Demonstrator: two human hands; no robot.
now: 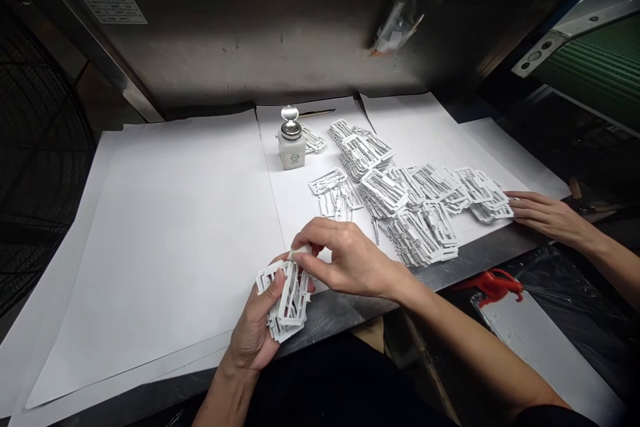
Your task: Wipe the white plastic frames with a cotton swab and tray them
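My left hand [257, 323] is wrapped round a small stack of white plastic frames [286, 310] with slotted openings, the thumb lying across the top one. At the upper end of the stack, my right hand [350, 259] pinches a small white piece [300, 252], perhaps folded cloth, against the frames. Its exact kind is too small to tell. Beyond my right hand lie heaped piles of similar white frames [420, 190]. A few loose white frames [337, 193] rest closer to me, left of the heap.
A white pump bottle [291, 147] with its metal lid raised stands behind. White paper sheets [190, 213] cover the bench. Another person's hand [545, 217] touches the heap's right end. A red-handled air gun [495, 287] lies below the edge. A caged fan [35, 147] stands left.
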